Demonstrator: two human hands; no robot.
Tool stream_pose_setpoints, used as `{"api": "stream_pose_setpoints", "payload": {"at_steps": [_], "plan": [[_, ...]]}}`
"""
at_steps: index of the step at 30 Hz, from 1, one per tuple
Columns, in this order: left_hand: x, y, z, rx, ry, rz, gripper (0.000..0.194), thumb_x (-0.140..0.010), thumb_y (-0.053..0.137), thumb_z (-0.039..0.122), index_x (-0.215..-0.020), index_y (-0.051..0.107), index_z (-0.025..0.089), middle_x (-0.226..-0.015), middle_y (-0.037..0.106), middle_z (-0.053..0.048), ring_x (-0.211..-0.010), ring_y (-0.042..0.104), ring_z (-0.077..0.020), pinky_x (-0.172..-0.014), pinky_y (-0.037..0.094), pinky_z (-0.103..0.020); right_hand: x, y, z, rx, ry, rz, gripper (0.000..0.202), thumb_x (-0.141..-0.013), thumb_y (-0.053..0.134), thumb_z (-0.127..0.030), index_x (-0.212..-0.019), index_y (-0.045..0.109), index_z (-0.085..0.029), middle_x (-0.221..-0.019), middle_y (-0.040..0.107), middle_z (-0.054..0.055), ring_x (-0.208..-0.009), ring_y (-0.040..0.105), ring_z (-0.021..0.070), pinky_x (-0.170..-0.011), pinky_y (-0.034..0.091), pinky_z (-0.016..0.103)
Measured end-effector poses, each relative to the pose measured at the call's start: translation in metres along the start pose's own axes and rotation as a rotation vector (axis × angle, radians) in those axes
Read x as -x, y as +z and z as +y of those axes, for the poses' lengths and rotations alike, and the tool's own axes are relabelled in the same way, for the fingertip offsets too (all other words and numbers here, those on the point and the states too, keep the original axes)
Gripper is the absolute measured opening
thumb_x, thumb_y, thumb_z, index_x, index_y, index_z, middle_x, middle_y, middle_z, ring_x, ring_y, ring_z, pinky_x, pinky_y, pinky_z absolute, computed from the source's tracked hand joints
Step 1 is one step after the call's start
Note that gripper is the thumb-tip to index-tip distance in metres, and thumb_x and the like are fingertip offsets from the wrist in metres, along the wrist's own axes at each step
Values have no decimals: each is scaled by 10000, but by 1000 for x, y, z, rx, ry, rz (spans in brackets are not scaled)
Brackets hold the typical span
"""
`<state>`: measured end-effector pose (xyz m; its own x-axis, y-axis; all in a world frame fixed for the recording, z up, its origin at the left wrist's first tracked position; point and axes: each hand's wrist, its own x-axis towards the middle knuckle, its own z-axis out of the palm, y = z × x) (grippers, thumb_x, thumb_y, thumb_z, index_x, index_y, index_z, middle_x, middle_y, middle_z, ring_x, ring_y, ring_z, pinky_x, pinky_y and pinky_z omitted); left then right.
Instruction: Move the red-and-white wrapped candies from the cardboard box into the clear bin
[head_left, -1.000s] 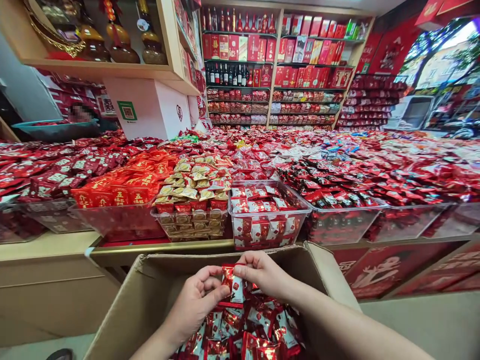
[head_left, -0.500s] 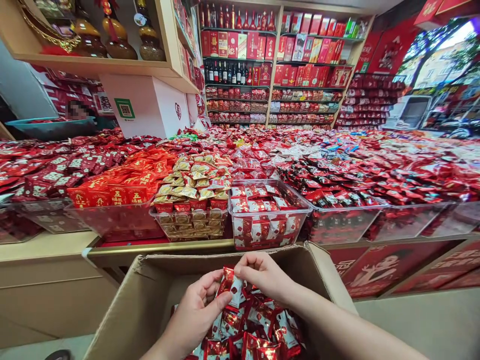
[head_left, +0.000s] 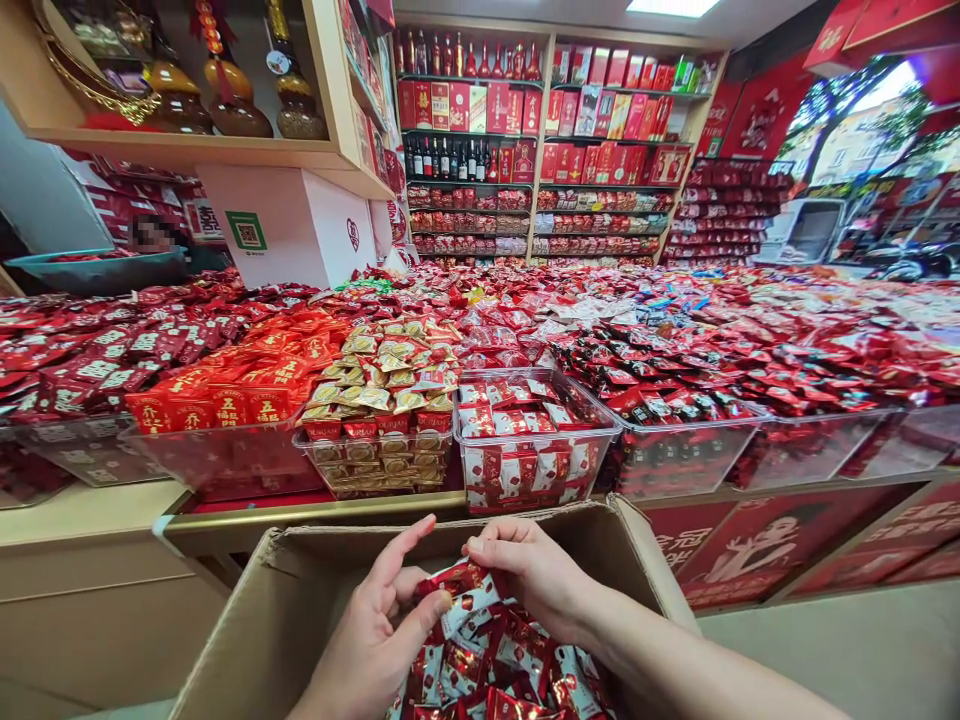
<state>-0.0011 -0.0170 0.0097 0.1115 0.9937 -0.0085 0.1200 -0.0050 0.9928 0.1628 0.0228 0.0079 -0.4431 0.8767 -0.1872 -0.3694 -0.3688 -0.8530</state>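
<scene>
A red-and-white wrapped packet point(head_left: 466, 594) is held between my two hands, above an open cardboard box point(head_left: 330, 560) with many similar packets point(head_left: 517, 650) inside. My left hand point(head_left: 390, 610) pinches its left end between the thumb and bent fingers, while the index finger points up. The thumb and fingers of my right hand point(head_left: 525, 570) close on its upper right end. Beyond the box, a clear plastic bin point(head_left: 536, 435) contains neat rows of red-and-white packets.
Other clear bins, one with gold packets point(head_left: 386, 455) and one with orange-red packets point(head_left: 232, 400), line the counter edge point(head_left: 315, 512). Shelves point(head_left: 469, 132) with bottles and red boxes stand behind. A person's head shows near a teal basin point(head_left: 97, 272) at the left.
The packet has turned from nearly upright to a more sideways tilt. My left index finger has lifted and straightened. The view has shifted slightly, so the counter and shelves appear lower.
</scene>
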Motion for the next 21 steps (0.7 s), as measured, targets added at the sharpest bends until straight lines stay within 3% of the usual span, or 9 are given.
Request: {"api": "stream_pose_setpoints", "payload": {"at_steps": [12, 14, 18, 21], "plan": [[-6, -5, 2, 180, 64, 150, 421, -741, 589, 285, -1098, 369, 249, -615, 630, 63, -526, 521, -76, -522, 413, -160, 1, -2, -1, 136, -68, 1, 307, -623, 664, -381, -597, 496, -126, -513, 520, -26, -427, 401, 45, -451, 282, 192], [-5, -3, 5, 197, 41, 118, 433, -753, 573, 298, -1119, 349, 241, -644, 642, 50, -538, 529, -80, -536, 419, -173, -1, -1, 1, 148, -68, 30, 315, -629, 656, -391, -605, 484, -128, -508, 512, -32, -423, 393, 43, -447, 280, 190], [-2, 0, 6, 274, -69, -85, 539, -740, 593, 283, -1166, 270, 214, -713, 671, 7, -572, 562, -98, -536, 426, -195, 0, -3, 5, 308, -94, 66, 317, -665, 617, -414, -610, 478, -135, -506, 491, -33, -433, 388, 54, -451, 309, 201], [-3, -2, 1, 284, -183, -106, 557, -714, 625, 267, -1147, 285, 185, -642, 670, 1, -519, 568, -94, -494, 408, -180, 5, -6, 2, 632, -336, 14, 265, -727, 561, -407, -729, 535, -144, -708, 591, 42, -617, 509, 117, -572, 403, 252]]}}
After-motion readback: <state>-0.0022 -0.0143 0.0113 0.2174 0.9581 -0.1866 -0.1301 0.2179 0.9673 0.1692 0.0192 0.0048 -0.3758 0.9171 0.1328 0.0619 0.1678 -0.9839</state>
